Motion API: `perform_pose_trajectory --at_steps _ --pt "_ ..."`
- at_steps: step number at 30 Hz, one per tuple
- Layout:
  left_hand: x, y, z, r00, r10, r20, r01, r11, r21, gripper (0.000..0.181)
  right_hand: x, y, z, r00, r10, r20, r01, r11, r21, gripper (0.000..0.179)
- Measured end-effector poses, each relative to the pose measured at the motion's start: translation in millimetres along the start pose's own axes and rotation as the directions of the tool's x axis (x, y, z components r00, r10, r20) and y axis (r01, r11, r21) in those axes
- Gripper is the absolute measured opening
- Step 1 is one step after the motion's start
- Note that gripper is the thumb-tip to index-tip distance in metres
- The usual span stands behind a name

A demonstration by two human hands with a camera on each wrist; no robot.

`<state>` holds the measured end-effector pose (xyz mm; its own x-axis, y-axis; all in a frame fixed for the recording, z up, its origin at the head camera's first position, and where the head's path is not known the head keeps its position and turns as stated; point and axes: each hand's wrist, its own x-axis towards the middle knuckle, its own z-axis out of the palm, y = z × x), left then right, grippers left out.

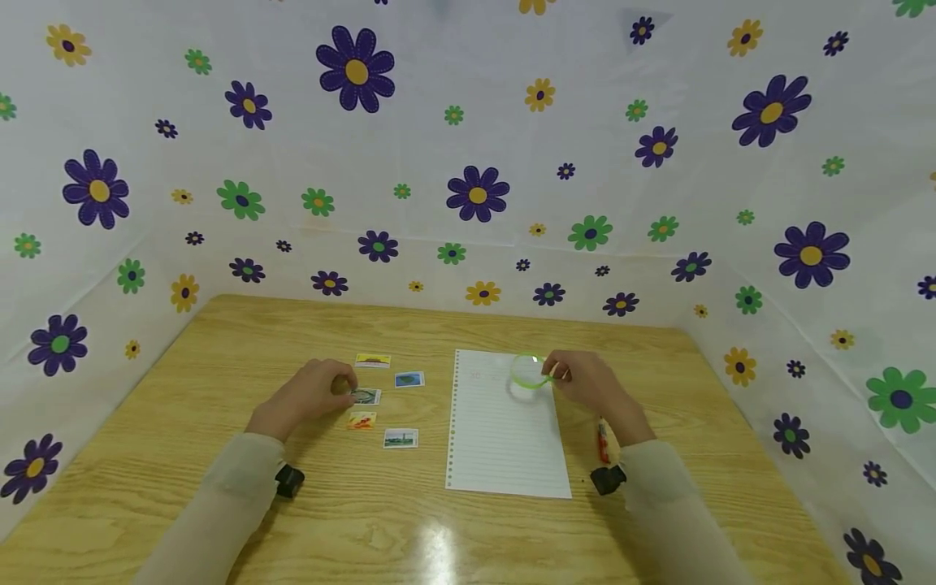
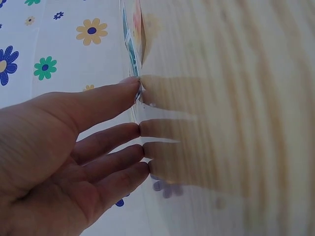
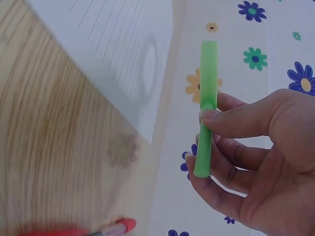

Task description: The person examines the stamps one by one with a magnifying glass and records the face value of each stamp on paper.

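Observation:
My left hand [image 1: 313, 388] rests on the table with thumb and forefinger pinching the left edge of a small dark green picture stamp [image 1: 368, 396]. In the left wrist view, the thumb [image 2: 110, 98] covers part of that stamp, and the other fingertips touch the tabletop. Around it lie a yellow stamp [image 1: 373, 361], a blue stamp [image 1: 409, 379], a yellow-red stamp [image 1: 361, 420] and a pale landscape stamp [image 1: 400, 439]. A green-rimmed magnifying glass [image 3: 208, 73] is gripped by its handle in my right hand [image 1: 588, 380], raised over the upper right of a lined paper sheet [image 1: 504, 431].
A red pen [image 1: 603, 441] lies on the table under my right wrist. The wooden table [image 1: 351, 520] is enclosed by white flowered cloth [image 1: 409, 146] at the back and sides. Holes run down the sheet's left edge.

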<state>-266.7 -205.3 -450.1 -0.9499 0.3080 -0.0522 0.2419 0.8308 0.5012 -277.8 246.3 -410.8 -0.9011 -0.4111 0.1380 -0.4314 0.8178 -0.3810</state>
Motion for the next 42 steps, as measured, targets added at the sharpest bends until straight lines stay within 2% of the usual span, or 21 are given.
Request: perform_pose_trajectory --at_steps 13,25,33,42 --pt "0.2 1.9 -1.1 1.000 -0.006 0.000 0.006 1.000 0.009 0.013 16.1 -29.5 15.9 0.999 -0.004 0.041 0.002 0.999 0.042 0.014" --pt "-1.6 4.0 -1.5 1.000 0.009 -0.004 -0.009 1.000 0.002 0.014 29.8 -54.7 31.6 0.997 -0.050 0.057 0.047 0.998 0.052 0.015" --pt "-0.4 4.0 -2.2 1.000 0.009 -0.005 -0.008 1.000 0.007 0.015 38.8 -74.1 40.4 0.996 -0.041 0.083 0.036 0.997 0.062 0.017" --pt "-1.1 4.8 -1.8 1.000 0.000 0.003 0.000 1.000 0.002 0.016 45.8 -87.6 50.7 0.994 -0.073 0.085 0.066 0.994 0.083 0.018"
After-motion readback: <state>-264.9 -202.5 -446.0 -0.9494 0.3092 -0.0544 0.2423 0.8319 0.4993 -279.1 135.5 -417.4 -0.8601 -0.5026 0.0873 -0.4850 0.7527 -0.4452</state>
